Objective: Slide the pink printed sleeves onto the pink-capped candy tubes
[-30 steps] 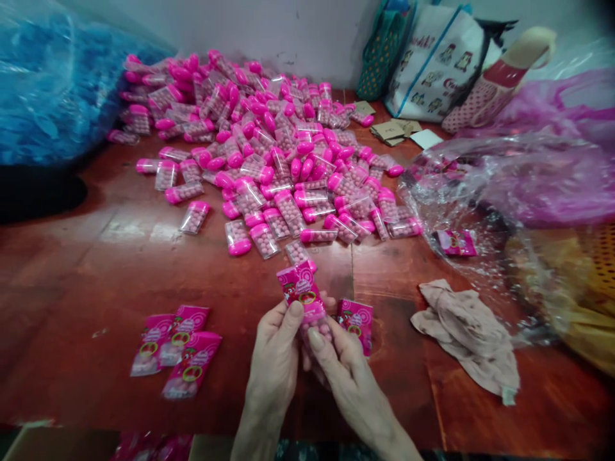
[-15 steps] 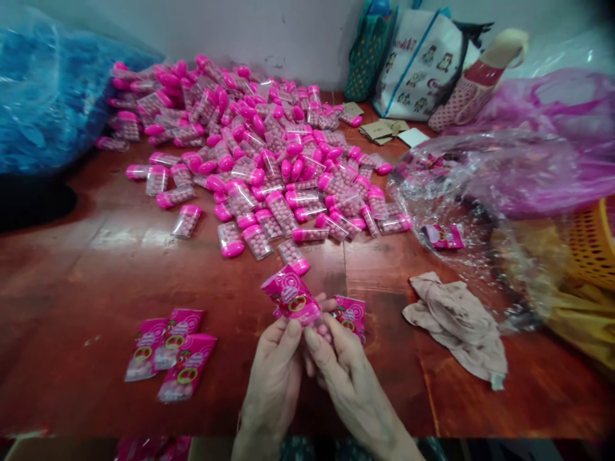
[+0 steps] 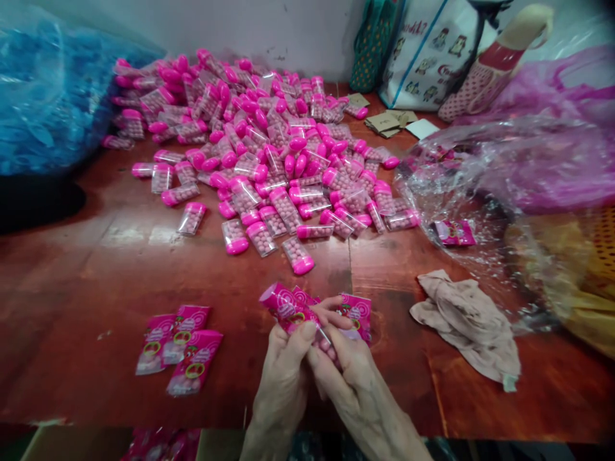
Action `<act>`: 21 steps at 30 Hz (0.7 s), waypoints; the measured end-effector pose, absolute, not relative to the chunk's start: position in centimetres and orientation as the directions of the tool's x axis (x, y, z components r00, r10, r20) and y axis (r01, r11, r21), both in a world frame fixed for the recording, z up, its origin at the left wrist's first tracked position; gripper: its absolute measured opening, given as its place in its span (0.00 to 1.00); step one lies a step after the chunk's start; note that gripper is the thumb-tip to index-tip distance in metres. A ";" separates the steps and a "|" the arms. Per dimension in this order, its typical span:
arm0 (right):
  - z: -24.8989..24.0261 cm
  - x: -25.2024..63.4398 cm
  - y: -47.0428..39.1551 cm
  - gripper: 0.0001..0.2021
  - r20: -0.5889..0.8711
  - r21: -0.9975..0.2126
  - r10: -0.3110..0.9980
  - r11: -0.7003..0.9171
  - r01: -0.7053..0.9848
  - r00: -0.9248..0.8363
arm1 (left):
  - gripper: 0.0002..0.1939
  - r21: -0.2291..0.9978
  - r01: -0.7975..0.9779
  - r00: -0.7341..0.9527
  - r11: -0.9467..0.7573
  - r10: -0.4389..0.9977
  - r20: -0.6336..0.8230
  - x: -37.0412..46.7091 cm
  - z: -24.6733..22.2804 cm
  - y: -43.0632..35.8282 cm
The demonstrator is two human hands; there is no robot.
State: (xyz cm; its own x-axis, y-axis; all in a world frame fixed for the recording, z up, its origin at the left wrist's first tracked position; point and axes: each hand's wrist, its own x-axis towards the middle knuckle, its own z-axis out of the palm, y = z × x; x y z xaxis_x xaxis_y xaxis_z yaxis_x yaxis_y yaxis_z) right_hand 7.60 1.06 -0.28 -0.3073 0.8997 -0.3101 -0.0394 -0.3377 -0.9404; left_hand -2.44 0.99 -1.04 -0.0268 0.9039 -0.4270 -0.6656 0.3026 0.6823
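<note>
Before me, my left hand (image 3: 287, 368) pinches a pink printed candy packet (image 3: 287, 307), thumb on top. Its far end tilts up to the left. My right hand (image 3: 354, 378) is closed around the near end, where pink candy balls (image 3: 327, 347) show through clear plastic. Whether they sit inside the packet or in a separate clear container, I cannot tell. Just beyond my right fingers another pink packet (image 3: 358, 314) lies on the table, partly covered. To the left, three pink packets (image 3: 195, 365) overlap, with candy balls visible at their lower ends.
A large heap of clear candy containers with pink caps (image 3: 269, 144) covers the table's back. At left bulges a blue-filled plastic bag (image 3: 52, 96). On the right lie a beige cloth (image 3: 468, 326), clear plastic wrapping (image 3: 485, 166) and a loose packet (image 3: 455, 232). Bags (image 3: 427, 57) stand behind.
The packet has turned in my hands and now looks narrower and more crumpled. My left thumb has slid further onto it, towards the right. The view has shifted slightly.
</note>
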 end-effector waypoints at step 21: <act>-0.7 6.7 1.6 0.15 -0.362 -0.924 0.866 -0.383 0.010 -0.344 | 0.02 0.974 -0.208 -0.655 -0.091 0.752 -0.070 -7.0 -3.3 2.2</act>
State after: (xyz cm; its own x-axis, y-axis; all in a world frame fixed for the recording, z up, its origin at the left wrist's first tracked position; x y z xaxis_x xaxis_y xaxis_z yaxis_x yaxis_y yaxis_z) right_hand 6.71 1.58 -0.74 -0.3440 0.8662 -0.3624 0.0096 -0.3826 -0.9239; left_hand -7.02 2.23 -3.29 -0.6553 0.7521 -0.0701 -0.2080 -0.0905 0.9739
